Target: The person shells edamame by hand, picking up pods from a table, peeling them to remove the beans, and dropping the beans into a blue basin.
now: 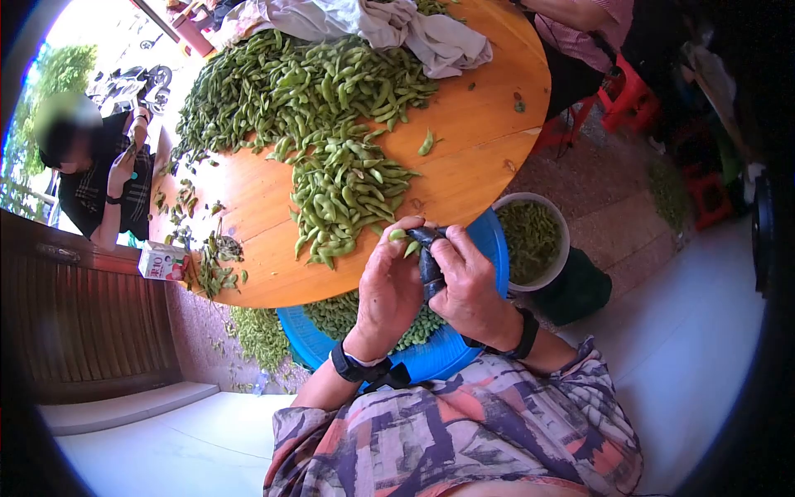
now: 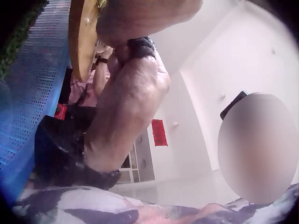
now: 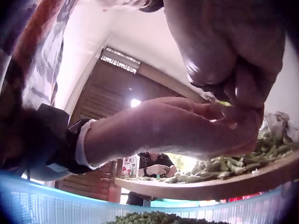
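Round wooden table (image 1: 480, 157): smooth orange-brown top, curved edge. On it a big loose heap of edamame (image 1: 315, 99), fuzzy green curved pods, spilling twd the near edge. Crumpled pale cloth (image 1: 431, 37) lies at the far side. Darker stalk scraps (image 1: 211, 261) sit by the left rim, next to a small white carton (image 1: 161, 261).

Under the near edge is a blue plastic basket (image 1: 497, 240), round w/ perforated mesh wall and more pods inside. Just right of it stands a white round bucket (image 1: 566, 228), also filled w/ green pods. Red plastic stools (image 1: 633, 95) stand further back on the rough floor.

Hands are together, touching, above the basket at the table's near edge. Left hand (image 1: 389, 290) has its fingers curled, tips pinching a single pod (image 1: 399, 235), small, pale green, sticking up betw. the fingers. Right hand (image 1: 470, 290) is wrapped round a dark tool (image 1: 429, 261), black and glossy, pressed vs the left palm; can't tell its exact shape, mostly hidden by fingers. Black straps on both wrists.
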`<state>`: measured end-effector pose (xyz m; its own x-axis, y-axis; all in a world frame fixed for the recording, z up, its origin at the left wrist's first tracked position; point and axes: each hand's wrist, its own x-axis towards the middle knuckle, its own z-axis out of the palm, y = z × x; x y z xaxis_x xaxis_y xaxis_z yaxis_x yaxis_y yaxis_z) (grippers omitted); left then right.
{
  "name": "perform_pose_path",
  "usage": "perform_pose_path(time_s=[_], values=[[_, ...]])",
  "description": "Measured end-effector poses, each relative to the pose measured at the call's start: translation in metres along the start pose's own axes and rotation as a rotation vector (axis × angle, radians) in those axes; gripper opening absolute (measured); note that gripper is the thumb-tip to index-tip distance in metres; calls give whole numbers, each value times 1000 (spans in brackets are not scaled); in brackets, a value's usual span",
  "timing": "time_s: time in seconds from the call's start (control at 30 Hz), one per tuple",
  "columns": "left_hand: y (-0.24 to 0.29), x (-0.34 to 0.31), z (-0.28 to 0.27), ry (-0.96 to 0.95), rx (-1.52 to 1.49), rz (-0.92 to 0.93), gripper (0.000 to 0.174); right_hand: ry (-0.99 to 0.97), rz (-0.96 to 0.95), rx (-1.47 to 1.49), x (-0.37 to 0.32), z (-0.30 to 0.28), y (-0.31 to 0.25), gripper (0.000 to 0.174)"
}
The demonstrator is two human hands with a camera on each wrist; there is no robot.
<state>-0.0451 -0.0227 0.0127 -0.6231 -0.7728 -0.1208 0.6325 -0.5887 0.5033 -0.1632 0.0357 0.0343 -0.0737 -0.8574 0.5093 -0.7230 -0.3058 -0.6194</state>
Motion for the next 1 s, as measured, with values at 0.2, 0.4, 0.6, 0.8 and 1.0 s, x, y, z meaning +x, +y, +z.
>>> perform_pose_path(time_s=[0.2,0.4,0.6,0.8,1.0], values=[[-2,-2,-6,18,-142,-10,35,21,10,61,0,-6,5,43],[-2,-3,6,-49,9,94,32,43,-60,53,-1,-6,4,41],[-14,-7,-10,118,43,134,26,13,13,49,2,-10,11,39],[5,-14,-19,-7,226,-77,22,-206,769,1384,-3,-15,34,18],[11,-15,-15,1,315,-138,24,-235,722,1335,-10,-11,35,18]])
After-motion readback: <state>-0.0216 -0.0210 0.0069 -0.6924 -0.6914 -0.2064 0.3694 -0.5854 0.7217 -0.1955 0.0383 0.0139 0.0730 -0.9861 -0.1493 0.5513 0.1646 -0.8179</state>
